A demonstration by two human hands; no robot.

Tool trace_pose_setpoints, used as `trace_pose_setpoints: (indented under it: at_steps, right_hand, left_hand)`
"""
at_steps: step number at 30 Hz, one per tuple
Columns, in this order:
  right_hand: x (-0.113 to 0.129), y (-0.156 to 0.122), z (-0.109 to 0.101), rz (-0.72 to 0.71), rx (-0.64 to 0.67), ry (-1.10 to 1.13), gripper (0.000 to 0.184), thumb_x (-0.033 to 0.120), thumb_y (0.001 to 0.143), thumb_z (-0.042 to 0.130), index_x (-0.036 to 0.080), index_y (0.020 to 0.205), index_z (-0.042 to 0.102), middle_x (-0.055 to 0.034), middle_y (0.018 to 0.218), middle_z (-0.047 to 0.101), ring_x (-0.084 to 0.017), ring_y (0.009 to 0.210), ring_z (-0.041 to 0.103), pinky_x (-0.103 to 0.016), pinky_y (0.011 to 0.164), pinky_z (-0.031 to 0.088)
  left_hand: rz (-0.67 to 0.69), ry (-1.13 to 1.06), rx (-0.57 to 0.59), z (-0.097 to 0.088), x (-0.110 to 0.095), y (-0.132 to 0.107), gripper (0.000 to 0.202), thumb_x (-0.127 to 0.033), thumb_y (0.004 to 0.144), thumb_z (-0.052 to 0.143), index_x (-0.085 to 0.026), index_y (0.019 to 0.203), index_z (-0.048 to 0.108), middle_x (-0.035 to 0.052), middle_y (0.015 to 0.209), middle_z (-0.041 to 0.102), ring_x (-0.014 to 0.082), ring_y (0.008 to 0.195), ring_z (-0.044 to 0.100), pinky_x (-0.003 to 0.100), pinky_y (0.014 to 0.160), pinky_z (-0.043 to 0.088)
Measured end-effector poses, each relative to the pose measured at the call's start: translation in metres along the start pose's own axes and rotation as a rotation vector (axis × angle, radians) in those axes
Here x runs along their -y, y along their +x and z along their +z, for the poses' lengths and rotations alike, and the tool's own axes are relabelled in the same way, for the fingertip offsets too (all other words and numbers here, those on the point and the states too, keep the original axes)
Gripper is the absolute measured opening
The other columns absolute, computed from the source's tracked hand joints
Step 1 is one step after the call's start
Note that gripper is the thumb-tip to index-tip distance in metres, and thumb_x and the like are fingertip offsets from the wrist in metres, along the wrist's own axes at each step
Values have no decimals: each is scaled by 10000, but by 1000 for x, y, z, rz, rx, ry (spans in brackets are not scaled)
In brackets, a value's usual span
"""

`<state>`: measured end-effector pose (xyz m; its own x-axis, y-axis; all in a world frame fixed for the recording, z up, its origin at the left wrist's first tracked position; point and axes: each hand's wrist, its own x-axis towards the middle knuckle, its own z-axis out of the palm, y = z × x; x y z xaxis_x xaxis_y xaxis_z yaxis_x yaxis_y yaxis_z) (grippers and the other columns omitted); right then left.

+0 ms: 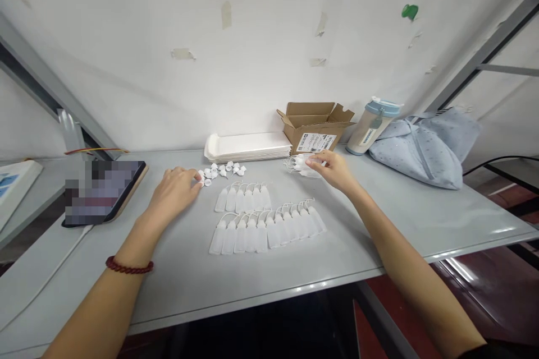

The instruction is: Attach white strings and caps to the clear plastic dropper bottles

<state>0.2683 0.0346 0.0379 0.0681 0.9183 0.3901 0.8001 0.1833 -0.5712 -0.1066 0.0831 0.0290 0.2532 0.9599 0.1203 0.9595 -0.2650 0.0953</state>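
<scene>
My left hand [174, 190] rests on the table at the left, fingers loosely bent and apart from the thumb. Its fingertips reach the edge of a loose heap of small white nozzle caps [223, 170]. At the right, my right hand [332, 168] has thumb and fingers closed on a small translucent plastic bottle in a jumbled pile [301, 164]; the fingers partly hide it. Between my hands lie two rows of flat white squeeze bottles with thin looped cords: a short back row [244, 199] and a longer front row [261, 233].
Stacked white trays [252, 147] and an open cardboard box [318, 137] stand by the wall. Farther right are a blue-lidded tumbler [373, 126] and a pale blue cloth bag [421, 151]. A phone [103, 193] with a white cable lies at the left.
</scene>
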Motion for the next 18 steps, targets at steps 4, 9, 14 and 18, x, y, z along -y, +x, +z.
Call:
trace_pose_setpoints:
  at_steps: [4,9,14,18]
  right_hand:
    - [-2,-1,-7,-6,173,-56,258,369,809,589,155,790,732,-59,800,698,-187,734,574,-291,680,404]
    - [-4,-3,-6,6,248,-189,201,348,777,632,153,756,675,-49,767,679,-177,733,563,-266,653,388]
    - [-8,-4,-5,134,257,-386,218,368,733,670,165,713,592,-58,742,638,-187,705,558,-252,564,355]
    - [-11,-4,-4,138,227,-464,259,359,653,728,188,631,535,-42,678,592,-184,644,537,-242,497,321]
  left_hand:
    - [-14,-42,46,1,0,1,317,-291,812,431,-152,991,651,153,949,681,325,906,623,398,779,451]
    - [-31,-82,100,0,-5,1,293,-285,800,454,-154,977,645,132,913,699,317,892,634,357,719,437]
    - [-41,-82,117,0,-8,-2,250,-306,796,472,-173,905,652,111,884,706,291,846,647,318,659,424]
    - [-17,-122,111,0,-11,-5,245,-356,786,471,-191,822,649,97,828,705,277,791,649,310,617,414]
